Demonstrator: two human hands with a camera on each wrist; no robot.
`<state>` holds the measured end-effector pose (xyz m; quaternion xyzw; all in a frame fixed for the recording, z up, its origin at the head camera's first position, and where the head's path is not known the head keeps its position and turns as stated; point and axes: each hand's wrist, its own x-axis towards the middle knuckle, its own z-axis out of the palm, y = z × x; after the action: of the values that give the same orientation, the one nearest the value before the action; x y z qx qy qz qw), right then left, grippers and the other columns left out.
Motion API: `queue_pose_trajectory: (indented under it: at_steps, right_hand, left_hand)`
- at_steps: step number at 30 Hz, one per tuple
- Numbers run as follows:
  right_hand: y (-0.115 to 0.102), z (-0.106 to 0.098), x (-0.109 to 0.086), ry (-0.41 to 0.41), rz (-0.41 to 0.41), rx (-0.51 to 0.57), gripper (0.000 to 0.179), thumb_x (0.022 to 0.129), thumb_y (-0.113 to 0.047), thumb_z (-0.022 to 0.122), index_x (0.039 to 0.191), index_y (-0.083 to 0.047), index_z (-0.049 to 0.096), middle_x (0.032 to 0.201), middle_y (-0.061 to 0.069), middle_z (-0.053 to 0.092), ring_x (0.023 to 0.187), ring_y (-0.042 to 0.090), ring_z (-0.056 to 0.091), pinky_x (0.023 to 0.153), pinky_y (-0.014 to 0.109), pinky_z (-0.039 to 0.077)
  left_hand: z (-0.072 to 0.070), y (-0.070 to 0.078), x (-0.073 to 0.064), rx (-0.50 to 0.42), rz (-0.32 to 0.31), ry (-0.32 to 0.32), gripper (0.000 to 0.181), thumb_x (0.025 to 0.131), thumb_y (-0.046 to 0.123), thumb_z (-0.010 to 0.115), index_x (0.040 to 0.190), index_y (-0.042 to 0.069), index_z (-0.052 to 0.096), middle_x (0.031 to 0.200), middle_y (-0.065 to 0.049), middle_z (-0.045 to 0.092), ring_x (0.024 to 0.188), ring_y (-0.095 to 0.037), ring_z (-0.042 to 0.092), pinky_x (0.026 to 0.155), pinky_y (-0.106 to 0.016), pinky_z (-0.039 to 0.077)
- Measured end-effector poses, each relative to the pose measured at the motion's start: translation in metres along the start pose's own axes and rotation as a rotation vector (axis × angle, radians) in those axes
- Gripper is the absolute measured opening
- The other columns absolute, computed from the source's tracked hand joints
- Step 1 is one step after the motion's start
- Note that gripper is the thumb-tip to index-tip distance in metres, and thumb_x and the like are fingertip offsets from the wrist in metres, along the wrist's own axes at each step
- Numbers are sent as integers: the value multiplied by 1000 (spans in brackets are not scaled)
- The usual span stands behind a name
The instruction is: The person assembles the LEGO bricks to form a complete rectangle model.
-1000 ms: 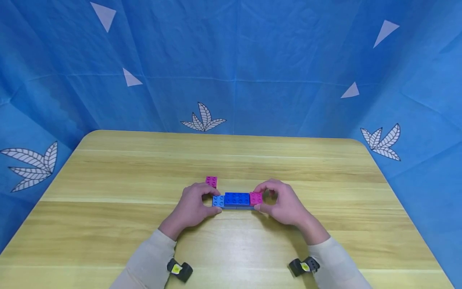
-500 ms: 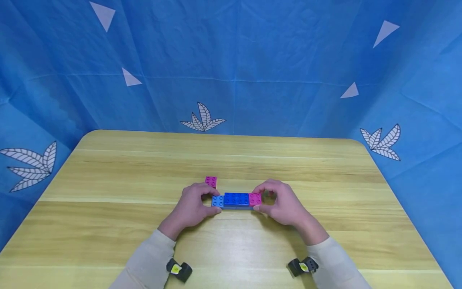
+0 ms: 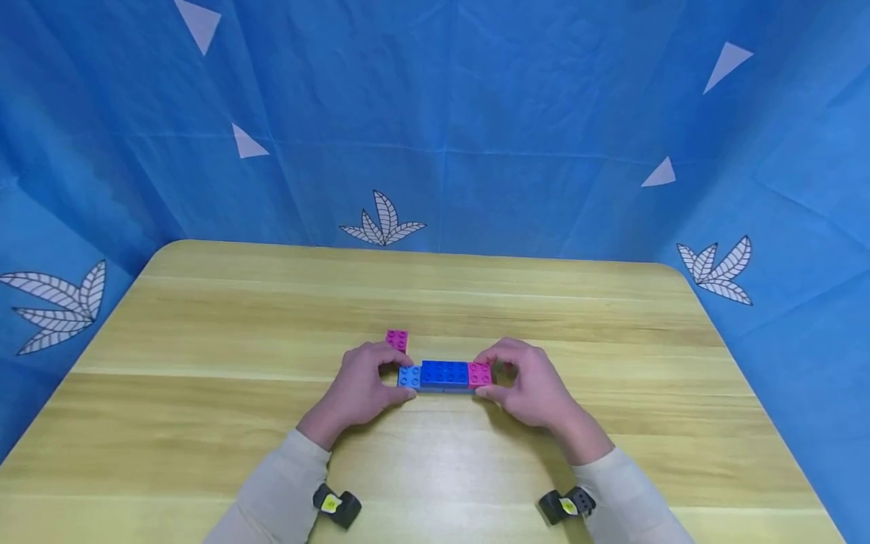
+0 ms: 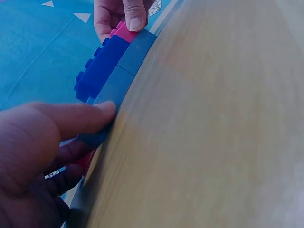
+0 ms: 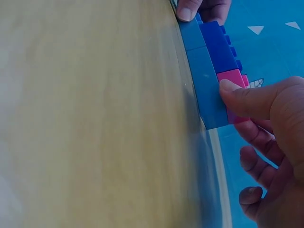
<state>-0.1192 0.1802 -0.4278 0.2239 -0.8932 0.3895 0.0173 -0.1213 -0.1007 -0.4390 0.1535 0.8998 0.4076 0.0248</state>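
Note:
Two light blue bricks (image 5: 204,80) lie end to end on the table as a bottom row. Across their seam sits a dark blue brick (image 3: 445,373), with a small pink brick (image 3: 479,374) beside it at the right end of the top layer. My left hand (image 3: 360,384) pinches the left end of the light blue row between thumb and fingers. My right hand (image 3: 526,381) pinches the pink brick, its thumb on the near side; in the right wrist view the thumb also overlaps the light blue brick's upper edge. The other right fingers hang loosely curled.
A loose magenta brick (image 3: 397,340) stands on the wooden table (image 3: 435,468) just behind my left hand, partly hidden by it. A blue cloth (image 3: 530,113) with white triangles and leaves hangs behind and beside the table.
Both hands keep their grips on the bricks. The row and hands shift only very slightly left in the head view, which itself tilts a little.

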Motion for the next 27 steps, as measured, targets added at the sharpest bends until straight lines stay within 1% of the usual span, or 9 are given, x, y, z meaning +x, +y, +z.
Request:
queue_pose_trajectory:
  at_steps: [2,7,13,16,22,27]
  right_hand:
    - [1,2,0,10,-1,-2,34,73,-10,90,101,-20,74,96,-14,65,87,17,58,78,38,48]
    - [0,4,-2,36,25,-17,34,73,-12,91,101,-21,74,96,-14,65,84,17,56,75,38,47]
    - [1,5,-3,47,40,-4,35,72,-12,92,101,-21,75,93,-13,65,80,19,55,71,37,46]
    - [2,5,-4,48,60,25,36,71,-13,92,101,-21,74,91,-11,65,79,20,54,70,36,45]
    - [8,6,-6,48,106,101,39,70,-15,93,103,-21,73,80,0,59,73,21,51,65,33,42]
    - [11,5,-6,41,120,119,39,71,-16,93,103,-21,72,79,2,59,73,21,51,64,32,41]
  left_hand:
    - [0,-1,0,6,2,0,33,73,16,92,101,16,75,102,7,67,104,-22,58,94,-44,45]
    - [0,0,1,-2,7,-1,34,73,16,92,103,15,76,107,4,68,106,-24,58,96,-44,44]
    - [-1,1,-1,-9,-15,-3,35,73,16,92,103,16,75,108,5,67,107,-23,58,97,-43,44]
    - [-1,1,-2,-14,-19,-5,35,72,16,92,103,16,75,106,6,67,107,-22,58,97,-43,44]
    - [-2,1,-1,-9,-13,-6,35,72,16,92,103,16,76,108,6,68,105,-22,57,95,-42,44]
    - [-2,0,1,3,-1,-11,35,72,18,92,104,16,76,108,5,68,103,-21,57,94,-41,44]
